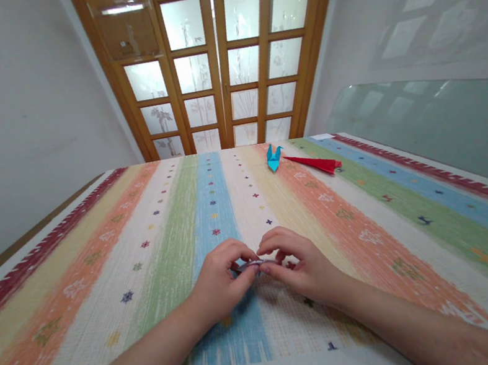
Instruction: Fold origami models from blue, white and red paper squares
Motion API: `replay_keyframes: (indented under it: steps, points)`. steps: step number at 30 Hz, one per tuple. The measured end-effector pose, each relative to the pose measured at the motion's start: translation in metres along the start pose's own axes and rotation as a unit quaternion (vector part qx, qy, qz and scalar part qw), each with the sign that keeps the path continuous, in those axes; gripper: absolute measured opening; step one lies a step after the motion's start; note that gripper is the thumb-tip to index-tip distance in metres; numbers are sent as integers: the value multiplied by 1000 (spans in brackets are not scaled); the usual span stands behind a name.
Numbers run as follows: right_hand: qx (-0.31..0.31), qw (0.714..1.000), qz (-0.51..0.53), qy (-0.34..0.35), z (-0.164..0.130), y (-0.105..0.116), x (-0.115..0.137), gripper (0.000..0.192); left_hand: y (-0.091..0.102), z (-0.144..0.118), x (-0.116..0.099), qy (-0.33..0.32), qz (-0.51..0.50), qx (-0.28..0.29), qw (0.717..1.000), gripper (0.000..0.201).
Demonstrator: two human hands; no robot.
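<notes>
Between my fingertips sits a small grey folded paper (250, 265), pinched by my left hand (220, 281) and right hand (300, 265) low over the striped tablecloth (153, 255). Uneven pressure could skew the crease or tear it. Farther off, the blue paper crane (273, 157) and red folded paper (318, 162) lie clear.

Small grey folded piece (250, 265): mostly covered by the fingertips of the left hand (218, 281) and right hand (300, 265); its shape and material cannot be told.
Forearms: cut off by the bottom edge.
Striped woven tablecloth (98, 265): runs out of view at left, right and bottom.
Red folded paper (318, 162): too small and flat to make out its form.
Frosted glass wooden door (222, 60): top cropped.
</notes>
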State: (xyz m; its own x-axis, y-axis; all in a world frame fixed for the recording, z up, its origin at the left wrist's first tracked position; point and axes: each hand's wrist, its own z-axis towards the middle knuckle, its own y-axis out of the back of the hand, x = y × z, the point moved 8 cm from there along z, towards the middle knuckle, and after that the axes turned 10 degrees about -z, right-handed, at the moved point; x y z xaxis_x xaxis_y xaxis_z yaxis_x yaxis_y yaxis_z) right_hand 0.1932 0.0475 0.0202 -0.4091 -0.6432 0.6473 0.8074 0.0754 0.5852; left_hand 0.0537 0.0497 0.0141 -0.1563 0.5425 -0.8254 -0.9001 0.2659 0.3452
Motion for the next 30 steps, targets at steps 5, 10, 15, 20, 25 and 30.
replay_keyframes:
  steps: [5,10,15,20,25,30]
  points:
    - [9,1000,3,23,-1,-1,5,7,-3,0,-3,-19,6,6,1000,5]
    - [0,999,-7,31,-1,1,7,7,1,0,-2,-4,-3,3,1000,6]
    - [-17,999,34,-9,0,3,0,4,9,2,3,27,-38,-28,999,5]
    - [-39,995,74,-62,-2,6,-12,7,15,1,4,30,-73,-62,995,6]
    - [-44,992,87,-77,-4,6,-16,9,15,-1,4,27,-92,-60,994,7]
    - [-34,996,55,-56,-3,6,-12,7,12,1,-5,-4,-55,-25,998,11]
